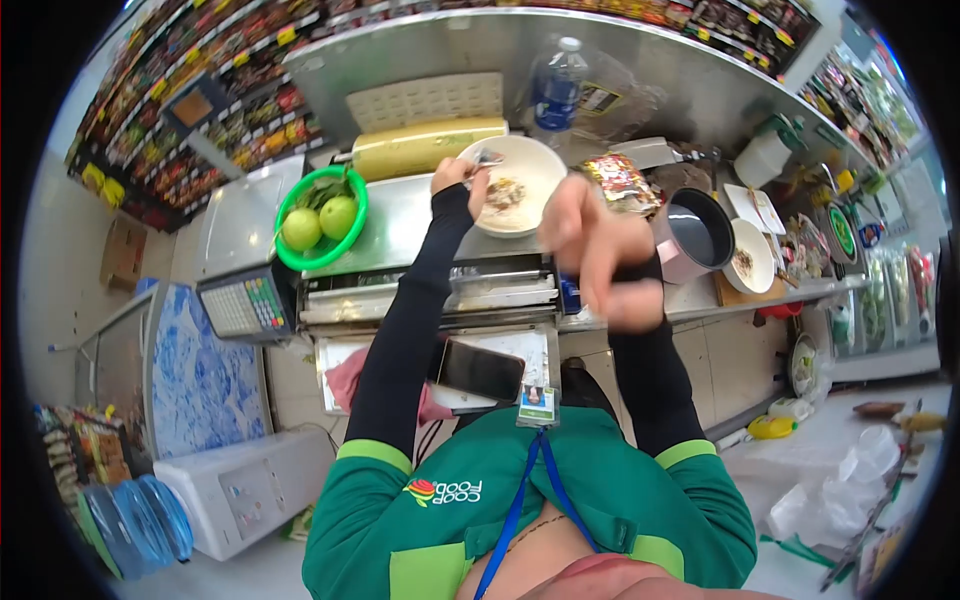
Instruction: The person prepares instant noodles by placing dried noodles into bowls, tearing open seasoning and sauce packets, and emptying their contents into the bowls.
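Observation:
My left hand [462, 186] is at the left rim of a white bowl [545, 180]. Its fingers are closed on a small shiny silvery thing [488, 157], too small to name for certain. Inside the bowl lies a brownish, crumbly food mix [503, 194]. To the right of the bowl, my right hand [600, 250] hangs over the counter, smeared by motion. Whether it holds anything cannot be made out. Just beyond it lies a colourful, glossy food packet [620, 183], and a dark-lined pot [694, 236] stands to its right.
A green basket [355, 230] with green fruits sits at left, near a scale keypad [243, 304]. Behind are a film roll [430, 150] and a water bottle [557, 88]. A second white bowl [752, 258] stands at right. Below the counter lies a phone [481, 371].

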Demonstrator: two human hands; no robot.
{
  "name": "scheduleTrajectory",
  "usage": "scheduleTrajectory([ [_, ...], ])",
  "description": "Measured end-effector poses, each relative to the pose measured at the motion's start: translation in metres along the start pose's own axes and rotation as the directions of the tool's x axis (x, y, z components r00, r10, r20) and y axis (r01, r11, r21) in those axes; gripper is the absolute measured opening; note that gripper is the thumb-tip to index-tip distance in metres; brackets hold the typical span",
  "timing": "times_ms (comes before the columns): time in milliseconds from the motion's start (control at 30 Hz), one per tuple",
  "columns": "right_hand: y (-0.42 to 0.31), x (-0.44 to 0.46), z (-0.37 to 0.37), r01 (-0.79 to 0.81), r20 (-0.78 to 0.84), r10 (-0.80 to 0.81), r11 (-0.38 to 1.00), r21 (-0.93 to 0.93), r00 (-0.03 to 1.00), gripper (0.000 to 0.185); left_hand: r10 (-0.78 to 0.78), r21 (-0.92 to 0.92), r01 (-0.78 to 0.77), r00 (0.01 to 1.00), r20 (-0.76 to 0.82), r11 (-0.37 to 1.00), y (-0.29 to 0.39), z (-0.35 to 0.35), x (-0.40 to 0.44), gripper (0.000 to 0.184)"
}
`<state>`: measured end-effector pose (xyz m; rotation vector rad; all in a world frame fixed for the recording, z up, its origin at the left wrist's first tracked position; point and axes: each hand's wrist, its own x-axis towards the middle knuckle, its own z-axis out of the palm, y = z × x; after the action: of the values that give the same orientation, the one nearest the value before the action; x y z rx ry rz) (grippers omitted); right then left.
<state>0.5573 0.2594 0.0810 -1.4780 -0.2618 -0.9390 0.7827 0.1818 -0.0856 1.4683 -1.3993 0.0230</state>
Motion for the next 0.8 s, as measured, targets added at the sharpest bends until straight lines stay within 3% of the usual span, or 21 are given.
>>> scheduleTrajectory([
  [67,-0.03,0.012,0.039,0.231,0.126,-0.264,0.946,0.227,0.956,0.01,0.074,-0.019,-0.074,0.997,0.002,0.997,-0.002,0.001,0.0,0.017],
  [133,-0.061,0.005,0.06,0.181,0.254,-0.259,0.939,0.292,0.932,0.012,0.124,0.029,-0.124,0.992,0.005,0.992,-0.011,0.006,0.001,0.015],
  [200,-0.084,-0.001,0.077,0.176,0.303,-0.291,0.918,0.355,0.907,0.015,0.023,0.046,-0.025,0.999,0.037,0.999,-0.002,0.003,0.001,0.018],
  [300,-0.101,-0.017,0.092,0.311,0.016,-0.335,0.891,0.33,0.942,0.02,-0.077,-0.062,0.08,0.995,0.056,0.995,-0.003,0.005,0.0,0.021],
  [500,-0.14,-0.065,0.067,0.508,-0.034,-0.507,0.855,0.103,0.861,0.022,-0.15,-0.157,0.155,0.988,0.042,0.975,0.05,0.005,-0.002,0.021],
  [633,-0.18,-0.107,0.046,0.507,-0.06,-0.508,0.861,-0.042,0.859,0.024,-0.138,-0.185,0.158,0.983,0.118,0.97,0.118,0.042,-0.005,0.018],
  [733,-0.219,-0.153,0.024,0.462,-0.078,-0.487,0.86,-0.217,0.87,0.023,-0.044,-0.271,0.094,0.982,0.186,0.958,0.186,0.095,-0.024,0.016],
  [767,-0.234,-0.17,0.016,0.436,-0.085,-0.473,0.857,-0.276,0.877,0.022,0.019,-0.415,0.046,0.988,0.151,0.909,0.207,0.122,-0.034,0.014],
  [800,-0.25,-0.185,0.007,0.412,-0.099,-0.467,0.847,-0.337,0.879,0.022,0.065,-0.37,0.016,0.977,0.205,0.929,0.244,0.136,-0.045,0.011],
])
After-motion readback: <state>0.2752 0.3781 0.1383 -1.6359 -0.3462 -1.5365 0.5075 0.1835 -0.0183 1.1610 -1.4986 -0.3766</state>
